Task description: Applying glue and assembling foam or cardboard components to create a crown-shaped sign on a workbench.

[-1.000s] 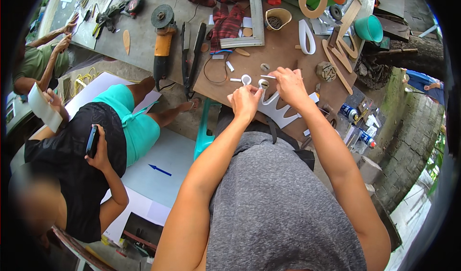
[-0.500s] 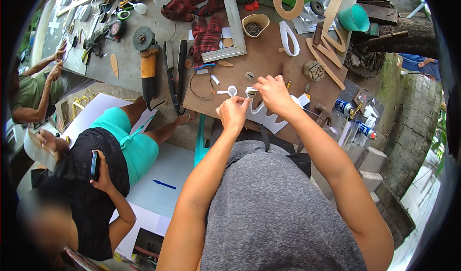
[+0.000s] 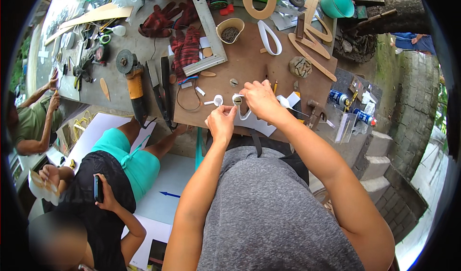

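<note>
My left hand [image 3: 221, 124] has thumb and forefinger pinched on the lower side of a white cutout [image 3: 261, 127] with points and a small loop [image 3: 237, 101] at its top, lying on a brown board [image 3: 201, 117]. My right hand [image 3: 259, 98] reaches over from the right, fingertips closed on a thin white strip [image 3: 238, 95] at that loop. Just left is a second small white ring [image 3: 218, 100] with a tab. A pencil [image 3: 275, 86], a white bottle with thin tip [image 3: 284, 102] and a hammer [image 3: 317, 110] lie right of my hands.
An angle grinder [image 3: 135, 88], red gloves [image 3: 185, 50], metal square [image 3: 204, 64], wooden letter shapes [image 3: 309, 50], green bucket [image 3: 336, 4] and spray cans [image 3: 338, 97] surround the work. A person holding a phone [image 3: 98, 189] reclines at left; another [image 3: 33, 127] works beyond. Concrete steps [image 3: 372, 165] descend at right.
The whole view has shifted. My right fingertips have drawn in over the small loop, and the strip they pinch now sits against it. My left fingers remain beside it.
</note>
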Demonstrator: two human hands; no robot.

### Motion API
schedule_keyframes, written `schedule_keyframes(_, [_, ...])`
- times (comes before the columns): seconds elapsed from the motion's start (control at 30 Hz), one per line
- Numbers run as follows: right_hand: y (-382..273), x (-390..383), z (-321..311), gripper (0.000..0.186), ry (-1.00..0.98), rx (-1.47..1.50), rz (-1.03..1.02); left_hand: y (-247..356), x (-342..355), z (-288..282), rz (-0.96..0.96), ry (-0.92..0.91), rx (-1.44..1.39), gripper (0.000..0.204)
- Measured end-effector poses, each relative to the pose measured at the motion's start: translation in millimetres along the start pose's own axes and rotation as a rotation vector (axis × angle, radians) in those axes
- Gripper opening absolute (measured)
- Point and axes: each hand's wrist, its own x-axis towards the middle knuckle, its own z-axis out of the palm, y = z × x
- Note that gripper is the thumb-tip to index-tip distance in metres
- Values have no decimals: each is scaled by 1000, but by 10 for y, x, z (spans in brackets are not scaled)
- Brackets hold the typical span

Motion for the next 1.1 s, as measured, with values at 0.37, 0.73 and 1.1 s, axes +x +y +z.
schedule_keyframes(0.37, [-30, -69, 95, 17, 109, 78, 47, -7, 18, -2, -24, -24, -1, 31])
schedule_keyframes(0.73, [62, -28, 9, 24, 134, 203, 247, -22, 24, 13, -11, 0, 27, 33])
schedule_keyframes(1.1, [192, -62, -25, 56, 198, 464, 389, -7, 17, 25, -12, 0, 20, 30])
